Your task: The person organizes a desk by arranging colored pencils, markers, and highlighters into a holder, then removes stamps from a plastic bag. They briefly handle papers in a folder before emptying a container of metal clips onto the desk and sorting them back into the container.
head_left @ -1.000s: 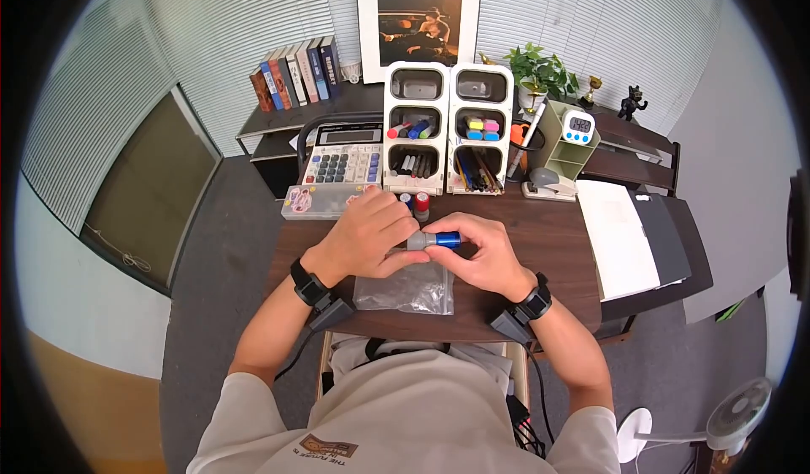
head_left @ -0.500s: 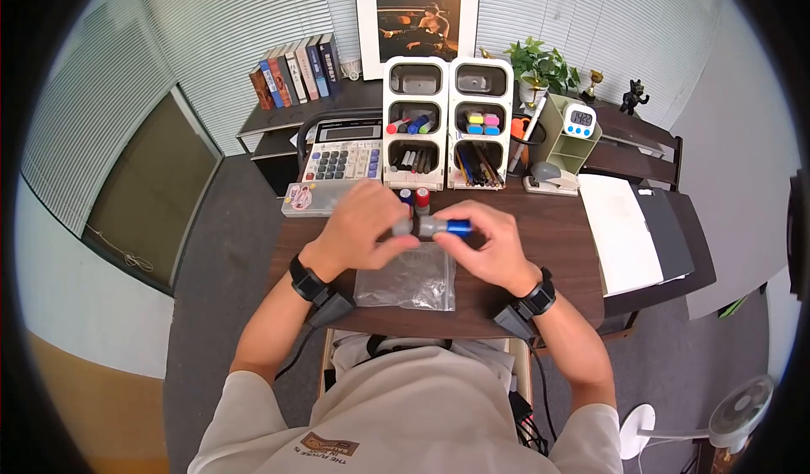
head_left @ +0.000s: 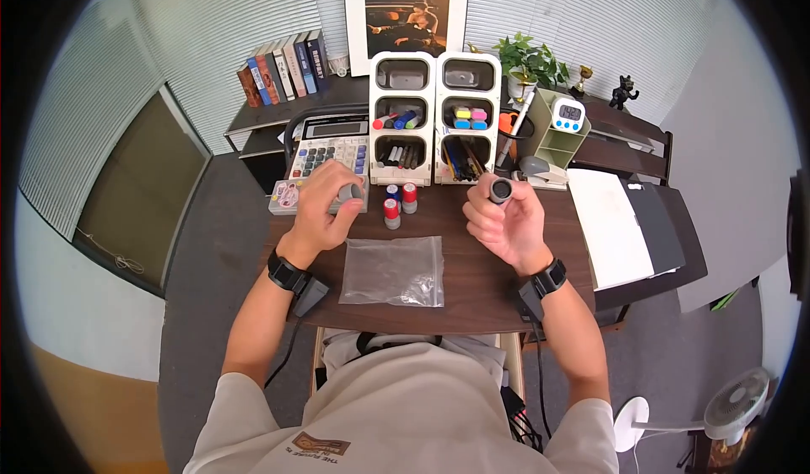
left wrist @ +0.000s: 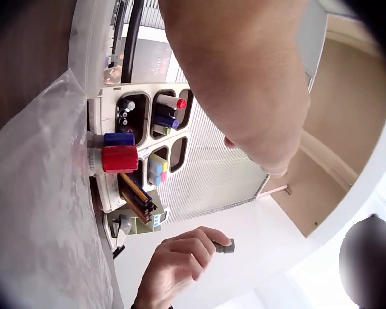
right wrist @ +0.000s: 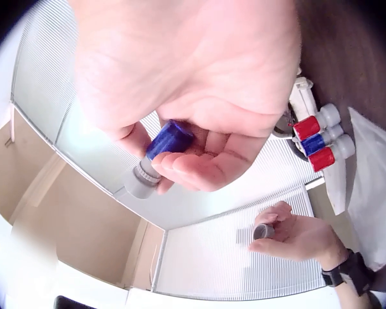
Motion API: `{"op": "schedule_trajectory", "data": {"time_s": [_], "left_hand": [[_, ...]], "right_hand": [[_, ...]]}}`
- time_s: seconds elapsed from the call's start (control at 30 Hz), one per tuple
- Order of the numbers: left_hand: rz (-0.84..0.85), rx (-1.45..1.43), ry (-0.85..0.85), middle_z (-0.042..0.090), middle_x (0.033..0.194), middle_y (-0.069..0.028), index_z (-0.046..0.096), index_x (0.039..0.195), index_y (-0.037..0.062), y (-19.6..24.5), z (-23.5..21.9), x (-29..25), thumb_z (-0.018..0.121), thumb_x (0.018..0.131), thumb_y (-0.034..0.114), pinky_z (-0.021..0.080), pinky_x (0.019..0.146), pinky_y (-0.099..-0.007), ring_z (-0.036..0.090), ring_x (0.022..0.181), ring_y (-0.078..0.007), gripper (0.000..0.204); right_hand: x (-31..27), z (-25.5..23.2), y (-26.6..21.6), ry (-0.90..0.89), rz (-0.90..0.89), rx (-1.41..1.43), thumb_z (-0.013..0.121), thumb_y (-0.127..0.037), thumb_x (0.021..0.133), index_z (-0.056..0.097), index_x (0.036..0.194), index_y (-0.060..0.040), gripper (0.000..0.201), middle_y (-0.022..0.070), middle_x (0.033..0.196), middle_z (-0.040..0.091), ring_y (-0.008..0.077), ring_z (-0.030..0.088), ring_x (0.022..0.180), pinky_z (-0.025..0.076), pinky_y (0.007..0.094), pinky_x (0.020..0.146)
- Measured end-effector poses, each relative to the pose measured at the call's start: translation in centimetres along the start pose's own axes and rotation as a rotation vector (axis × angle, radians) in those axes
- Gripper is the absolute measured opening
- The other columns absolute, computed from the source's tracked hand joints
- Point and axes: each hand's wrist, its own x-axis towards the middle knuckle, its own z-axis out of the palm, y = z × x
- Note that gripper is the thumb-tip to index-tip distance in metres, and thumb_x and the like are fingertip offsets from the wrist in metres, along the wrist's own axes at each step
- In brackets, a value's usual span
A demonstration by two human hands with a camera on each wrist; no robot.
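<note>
My left hand (head_left: 319, 208) pinches a small grey cap (right wrist: 264, 232) between thumb and fingers, above the left of the desk. On the other side my right hand (head_left: 513, 227) holds a small round stamp with a blue barrel (right wrist: 170, 140) and a grey end; its dark round face (head_left: 500, 190) points up toward the head camera. Cap and stamp are well apart. Between the hands, three capped stamps stand together on the desk: a red one (head_left: 409, 195), a blue one (head_left: 392, 191) and another red one (head_left: 391, 212).
A clear zip bag (head_left: 392, 271) lies at the desk's front. Behind stand a white pen organizer (head_left: 402, 94), a calculator (head_left: 333, 155) and a clear case (head_left: 284, 197). A green holder with a timer (head_left: 569, 115) and white paper (head_left: 612, 229) are at the right.
The cap has come off the blue stamp. My left hand has moved left with the cap, my right hand right and up with the stamp, turning its face upward.
</note>
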Motion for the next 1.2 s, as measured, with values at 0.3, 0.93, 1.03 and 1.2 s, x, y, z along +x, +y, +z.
{"op": "schedule_trajectory", "data": {"time_s": [0.3,0.93,1.03,1.2], "left_hand": [[-0.008,0.004,-0.013,0.067,0.087,-0.0149,0.064,0.095,-0.0004,-0.2,0.0,-0.1,0.067,0.098,0.024,0.051,0.074,-0.0392,0.063,0.078,-0.0321,0.024],[0.028,0.035,-0.015,0.072,0.093,-0.0096,0.074,0.108,0.0035,0.9,0.9,0.3,0.085,0.08,0.01,0.05,0.063,-0.0329,0.064,0.072,-0.0228,0.031],[0.012,0.054,-0.064,0.07,0.085,-0.0078,0.074,0.108,0.0051,1.5,1.0,0.3,0.091,0.078,0.018,0.046,0.059,-0.0327,0.061,0.067,-0.0215,0.037],[0.063,0.059,-0.144,0.063,0.075,-0.0039,0.074,0.105,0.0093,1.9,1.5,0.3,0.094,0.073,0.033,0.043,0.056,-0.0325,0.058,0.062,-0.0207,0.044]], "right_hand": [[0.1,0.0,0.5,-0.019,0.019,-0.091,0.044,-0.031,0.106,0.051,0.091,-0.0063,0.03,-0.0013,0.072,0.04,0.0107,0.037,0.063,0.033,0.0252,0.052],[0.0,-0.7,1.2,0.172,0.022,-0.303,0.066,-0.02,0.103,0.062,0.118,-0.0019,0.024,-0.0033,0.079,0.052,0.0057,0.048,0.065,0.04,0.0226,0.054],[0.1,0.4,1.3,0.231,0.039,-0.322,0.066,-0.019,0.105,0.063,0.121,-0.0006,0.025,-0.001,0.081,0.056,0.0072,0.053,0.068,0.043,0.0233,0.056],[0.2,0.6,2.0,0.217,0.151,-0.507,0.064,-0.015,0.106,0.062,0.134,-0.0004,0.032,0.012,0.102,0.072,0.0101,0.064,0.076,0.051,0.0251,0.061]]}}
